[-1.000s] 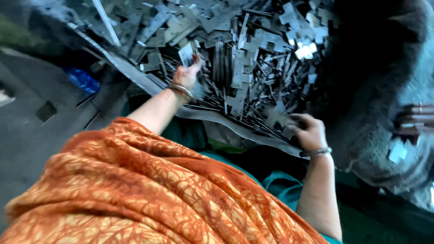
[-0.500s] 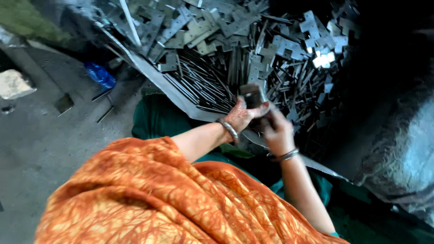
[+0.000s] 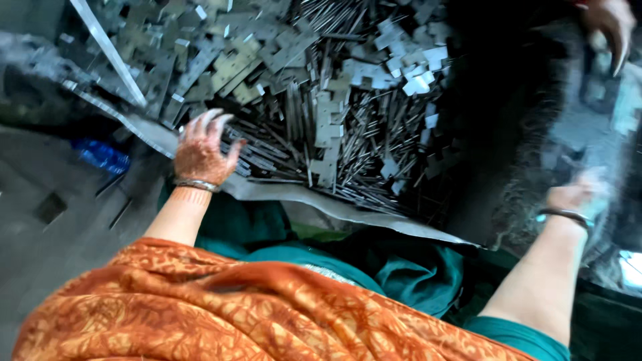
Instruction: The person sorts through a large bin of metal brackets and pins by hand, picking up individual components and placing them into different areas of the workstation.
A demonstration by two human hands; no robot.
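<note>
lying in a broad heap, the flat metal pieces fill the upper middle of the view, mixed with thin metal rods, on a grey metal sheet whose near edge runs just above the person's lap. the left hand rests at the heap's left edge, fingers spread and holding nothing. the right hand reaches far right over a dark furry mat; it is blurred, so i cannot tell how its fingers sit. another person's hand shows at the top right corner. an orange patterned cloth drapes across the bottom.
</note>
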